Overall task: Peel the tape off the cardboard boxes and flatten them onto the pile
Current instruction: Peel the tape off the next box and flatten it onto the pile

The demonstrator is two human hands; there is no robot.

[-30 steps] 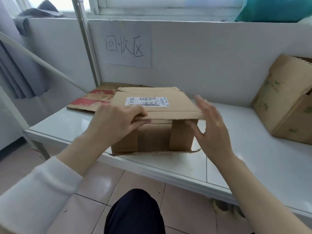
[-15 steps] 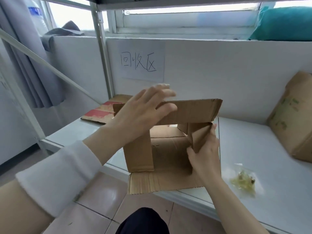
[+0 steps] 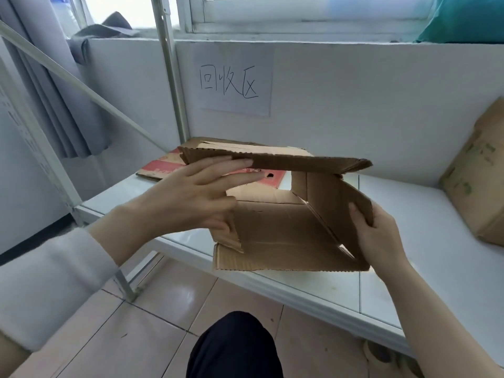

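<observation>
An opened cardboard box [image 3: 286, 230] is held above the front edge of the white shelf [image 3: 425, 241], its open side facing the camera, flaps spread, walls skewed partway toward flat. The left hand [image 3: 201, 197] presses against the box's left wall and upper panel, fingers extended and flat, not clenched. The right hand [image 3: 379, 236] grasps the right side flap, thumb on its inner face, remaining fingers behind and hidden. A flattened carton with red print [image 3: 163, 167] lies at the shelf's far left corner. Another brown box [image 3: 480, 181] stands at the right end. A handwritten paper sign [image 3: 234, 80] is fixed to the rear wall.
</observation>
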